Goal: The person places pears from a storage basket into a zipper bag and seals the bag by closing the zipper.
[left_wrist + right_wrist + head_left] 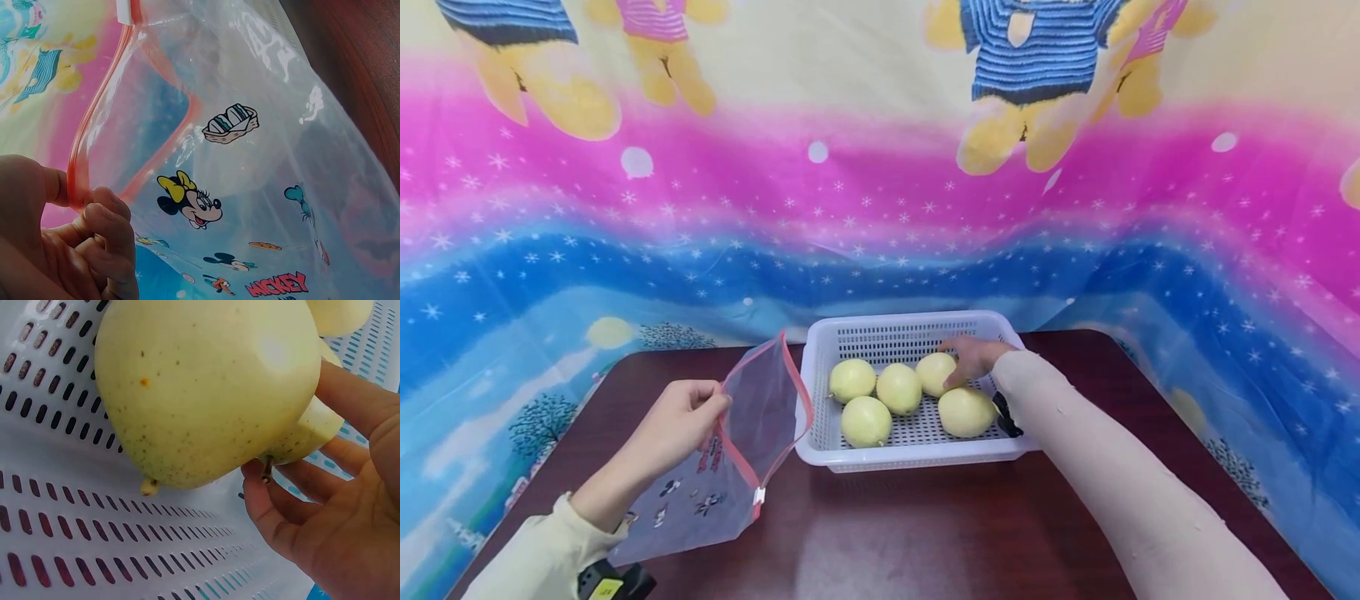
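My left hand [679, 421] pinches the red-trimmed rim of a clear zip bag [741, 417], whose mouth gapes toward the basket. In the left wrist view, cartoon figures show on the clear bag [250, 169], and the thumb and fingers of the hand [81, 244] meet at its red edge. Inside a white plastic basket [902, 457], my right hand [976, 360] has its thumb and fingers round the back right pear [936, 373]. The right wrist view shows that pear [306, 434] by its stem, partly behind a nearer speckled pear [206, 394].
More pale yellow-green pears lie in the basket, including one at the front left [866, 422] and one in the middle [898, 388]. The basket stands on a dark reddish-brown table [925, 525]. A colourful printed cloth [865, 208] hangs behind and along both sides.
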`<act>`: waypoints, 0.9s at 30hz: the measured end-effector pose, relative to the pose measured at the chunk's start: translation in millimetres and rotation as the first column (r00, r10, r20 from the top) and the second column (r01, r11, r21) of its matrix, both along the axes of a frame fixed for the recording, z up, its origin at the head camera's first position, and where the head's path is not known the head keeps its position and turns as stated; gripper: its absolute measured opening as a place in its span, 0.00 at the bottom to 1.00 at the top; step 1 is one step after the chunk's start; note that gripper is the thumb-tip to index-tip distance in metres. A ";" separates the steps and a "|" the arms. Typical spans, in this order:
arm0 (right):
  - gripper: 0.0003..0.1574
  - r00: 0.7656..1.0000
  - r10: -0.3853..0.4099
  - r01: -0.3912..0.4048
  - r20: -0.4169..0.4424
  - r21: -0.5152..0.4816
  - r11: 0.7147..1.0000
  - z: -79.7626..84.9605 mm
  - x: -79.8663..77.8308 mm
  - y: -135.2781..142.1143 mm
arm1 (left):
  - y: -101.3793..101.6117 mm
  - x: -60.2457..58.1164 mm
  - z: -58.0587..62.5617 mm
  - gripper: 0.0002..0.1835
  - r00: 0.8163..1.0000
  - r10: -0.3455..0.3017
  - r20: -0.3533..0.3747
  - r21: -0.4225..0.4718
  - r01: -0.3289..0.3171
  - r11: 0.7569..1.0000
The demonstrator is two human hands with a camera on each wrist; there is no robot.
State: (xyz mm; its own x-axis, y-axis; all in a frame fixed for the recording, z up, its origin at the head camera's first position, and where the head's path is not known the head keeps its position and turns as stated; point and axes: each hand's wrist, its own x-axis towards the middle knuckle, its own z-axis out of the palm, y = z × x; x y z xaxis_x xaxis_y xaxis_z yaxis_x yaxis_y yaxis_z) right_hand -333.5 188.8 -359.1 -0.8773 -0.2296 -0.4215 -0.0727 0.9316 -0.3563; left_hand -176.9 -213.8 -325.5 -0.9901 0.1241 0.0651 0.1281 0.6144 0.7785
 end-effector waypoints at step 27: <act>0.49 0.999 0.024 -0.025 -0.021 -0.026 0.999 -7.0 -15.9 4.3 | 3.9 -4.8 -1.4 0.16 1.000 0.007 0.003 -0.002 -0.007 1.000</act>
